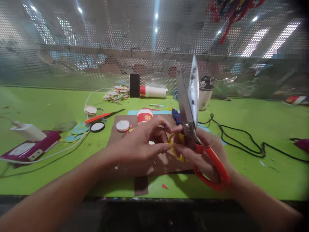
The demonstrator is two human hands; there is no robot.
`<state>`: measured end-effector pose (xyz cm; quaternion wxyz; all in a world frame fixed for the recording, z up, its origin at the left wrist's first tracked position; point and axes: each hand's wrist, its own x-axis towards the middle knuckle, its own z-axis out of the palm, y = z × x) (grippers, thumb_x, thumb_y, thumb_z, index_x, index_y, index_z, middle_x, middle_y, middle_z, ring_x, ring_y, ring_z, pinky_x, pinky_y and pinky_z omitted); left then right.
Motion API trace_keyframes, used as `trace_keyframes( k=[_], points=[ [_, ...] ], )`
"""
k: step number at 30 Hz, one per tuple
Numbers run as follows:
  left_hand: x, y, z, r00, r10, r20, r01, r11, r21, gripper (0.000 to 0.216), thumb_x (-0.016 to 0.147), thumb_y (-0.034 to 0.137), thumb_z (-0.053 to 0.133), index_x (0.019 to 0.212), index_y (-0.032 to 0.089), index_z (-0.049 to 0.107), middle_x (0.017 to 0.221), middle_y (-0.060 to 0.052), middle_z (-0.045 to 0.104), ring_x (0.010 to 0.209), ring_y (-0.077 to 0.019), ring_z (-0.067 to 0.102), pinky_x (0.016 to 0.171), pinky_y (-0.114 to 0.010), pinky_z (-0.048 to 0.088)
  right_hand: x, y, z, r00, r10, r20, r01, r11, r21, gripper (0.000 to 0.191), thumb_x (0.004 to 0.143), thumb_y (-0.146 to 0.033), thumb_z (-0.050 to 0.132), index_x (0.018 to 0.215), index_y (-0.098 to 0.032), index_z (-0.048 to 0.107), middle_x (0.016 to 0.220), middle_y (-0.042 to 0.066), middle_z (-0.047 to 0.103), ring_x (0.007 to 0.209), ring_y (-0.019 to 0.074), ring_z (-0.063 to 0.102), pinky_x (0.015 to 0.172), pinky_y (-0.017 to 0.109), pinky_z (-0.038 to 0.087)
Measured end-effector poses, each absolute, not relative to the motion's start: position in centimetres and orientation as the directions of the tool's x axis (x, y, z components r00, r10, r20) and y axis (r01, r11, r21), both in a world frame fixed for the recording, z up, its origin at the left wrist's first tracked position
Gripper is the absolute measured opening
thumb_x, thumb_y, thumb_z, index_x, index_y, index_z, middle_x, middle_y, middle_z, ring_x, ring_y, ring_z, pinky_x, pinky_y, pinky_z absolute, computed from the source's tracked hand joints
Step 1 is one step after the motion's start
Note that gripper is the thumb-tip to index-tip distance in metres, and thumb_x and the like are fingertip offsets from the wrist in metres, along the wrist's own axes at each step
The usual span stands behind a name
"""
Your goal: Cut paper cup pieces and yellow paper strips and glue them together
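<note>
My right hand (212, 138) is closed around red-handled scissors (189, 106), whose blades point up and stand slightly apart. Its thumb and fingertips also hold a curled yellow strip (180, 156). From the other side, my left hand (135, 143) pinches the end of that strip between thumb and fingers. Beneath both hands lies a brown board (159, 166). Just behind my left hand stands a red and white paper cup (144, 115), partly hidden by it. A round white lid-like disc (123, 125) rests on the board to the left.
On the left are a purple power strip (36, 146) with a white plug, an orange cutter (98, 118) and a round black-rimmed disc (97, 127). A blue glue gun (176, 116) lies behind the scissors; a black cable (241, 129) runs right. A white bottle (205, 96) stands behind.
</note>
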<state>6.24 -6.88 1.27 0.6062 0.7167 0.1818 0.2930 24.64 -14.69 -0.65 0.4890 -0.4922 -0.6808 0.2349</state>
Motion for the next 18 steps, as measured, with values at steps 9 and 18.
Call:
trace_keyframes(
  k=[9,18],
  points=[
    [6.6,-6.7,1.4,0.746,0.652,0.138,-0.215,0.039,0.976,0.028,0.070,0.015,0.075,0.095,0.017,0.063,0.077,-0.002,0.066,0.070,-0.0126,0.062,0.065,-0.024,0.045,23.6,-15.1,0.8,0.099,0.866,0.491,0.295,0.446,-0.845,0.024,0.084,-0.018,0.062,0.107,-0.024,0.057,0.080,-0.002,0.057,0.063,0.0118,0.058,0.054,0.025,0.049],
    [6.9,-7.3,1.3,0.697,0.698,0.166,-0.419,0.208,0.884,0.010,0.074,0.023,0.074,0.077,0.013,0.072,0.075,-0.005,0.067,0.071,-0.0113,0.060,0.067,-0.023,0.042,20.9,-14.7,1.9,0.230,0.756,0.612,0.359,0.519,-0.776,0.023,0.086,-0.023,0.061,0.108,-0.024,0.058,0.074,-0.004,0.053,0.059,0.0111,0.052,0.059,0.027,0.051]
  ],
)
